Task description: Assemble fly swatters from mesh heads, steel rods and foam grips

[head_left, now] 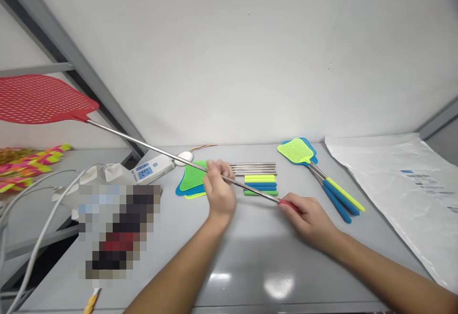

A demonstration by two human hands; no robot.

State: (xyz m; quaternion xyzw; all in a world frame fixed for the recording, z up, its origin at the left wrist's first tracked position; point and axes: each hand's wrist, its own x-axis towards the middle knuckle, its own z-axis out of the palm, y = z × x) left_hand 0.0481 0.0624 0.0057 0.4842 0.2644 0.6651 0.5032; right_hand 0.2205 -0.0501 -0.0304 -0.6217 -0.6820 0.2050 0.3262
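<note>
A red fly swatter is stretched out long; its red mesh head (39,99) hangs in the air at the far left. Its thin metal telescopic rod (143,144) runs down to the right. My left hand (219,191) pinches the rod near its middle. My right hand (308,219) is closed on the red handle end (286,203). Under the rod lies a stack of collapsed swatters (191,180) with green, blue and yellow heads and handles (260,185).
Another pile of swatters (304,154) with blue and yellow handles lies to the right. A clear plastic bag (400,180) covers the right side. A white power strip (150,170), cables and a blurred-out item (118,228) sit on the left. Colourful pieces (32,161) lie on the left shelf.
</note>
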